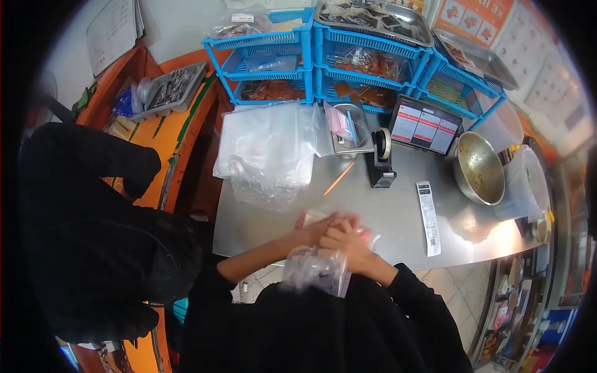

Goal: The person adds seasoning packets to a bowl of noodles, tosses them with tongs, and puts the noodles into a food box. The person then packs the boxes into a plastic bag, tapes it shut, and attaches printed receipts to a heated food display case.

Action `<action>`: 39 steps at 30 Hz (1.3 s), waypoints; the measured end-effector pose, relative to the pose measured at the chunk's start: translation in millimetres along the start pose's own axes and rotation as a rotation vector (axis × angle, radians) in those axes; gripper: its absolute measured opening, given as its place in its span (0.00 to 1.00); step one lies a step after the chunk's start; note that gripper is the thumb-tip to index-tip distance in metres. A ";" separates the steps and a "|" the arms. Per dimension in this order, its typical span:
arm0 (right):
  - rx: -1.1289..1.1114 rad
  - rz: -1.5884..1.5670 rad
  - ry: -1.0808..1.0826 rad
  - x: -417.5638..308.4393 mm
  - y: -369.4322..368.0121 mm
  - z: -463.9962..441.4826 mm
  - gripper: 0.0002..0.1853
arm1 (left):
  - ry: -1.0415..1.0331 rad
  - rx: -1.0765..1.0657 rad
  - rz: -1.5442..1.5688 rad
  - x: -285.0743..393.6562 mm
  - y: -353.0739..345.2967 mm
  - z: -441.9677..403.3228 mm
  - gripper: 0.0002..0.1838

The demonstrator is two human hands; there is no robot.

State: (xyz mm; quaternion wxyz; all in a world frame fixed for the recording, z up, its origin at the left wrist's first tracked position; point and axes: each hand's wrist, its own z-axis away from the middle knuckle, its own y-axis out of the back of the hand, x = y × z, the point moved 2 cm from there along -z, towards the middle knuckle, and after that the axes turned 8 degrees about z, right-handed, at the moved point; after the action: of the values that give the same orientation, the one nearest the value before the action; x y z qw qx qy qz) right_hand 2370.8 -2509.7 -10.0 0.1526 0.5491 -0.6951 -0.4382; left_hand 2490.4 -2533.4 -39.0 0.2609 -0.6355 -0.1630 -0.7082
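Clear bag [316, 272], contents blurred, hangs gripped in curled left hand [318, 232] and right hand [353, 247]; metal bowl [480, 166] is smeared inside.

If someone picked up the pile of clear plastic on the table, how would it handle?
The plastic pile would probably sag and flop, as its near edge lies crumpled on the table. It is likely light for its spread, since the film looks thin and see-through. Its glossy layers may also slip over one another.
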 end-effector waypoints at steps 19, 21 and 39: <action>0.264 0.193 -1.177 262.7 18.7 140.4 0.13 | -0.229 0.545 0.384 -5.8 -44.5 -22.0 0.18; 0.220 0.303 -1.147 274.0 13.2 140.9 0.17 | -0.200 0.560 0.350 -2.0 -49.0 -25.5 0.17; -0.162 0.486 -1.270 289.5 13.4 131.8 0.23 | -0.194 0.666 0.114 -18.0 -75.9 -42.8 0.11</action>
State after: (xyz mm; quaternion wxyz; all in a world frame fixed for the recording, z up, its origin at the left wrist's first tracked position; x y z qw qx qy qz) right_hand 2169.5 -2711.1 -152.5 -0.1501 0.0010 -0.7183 -0.6793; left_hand 2412.7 -2493.0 -55.1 0.4763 -0.5877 -0.3736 -0.5368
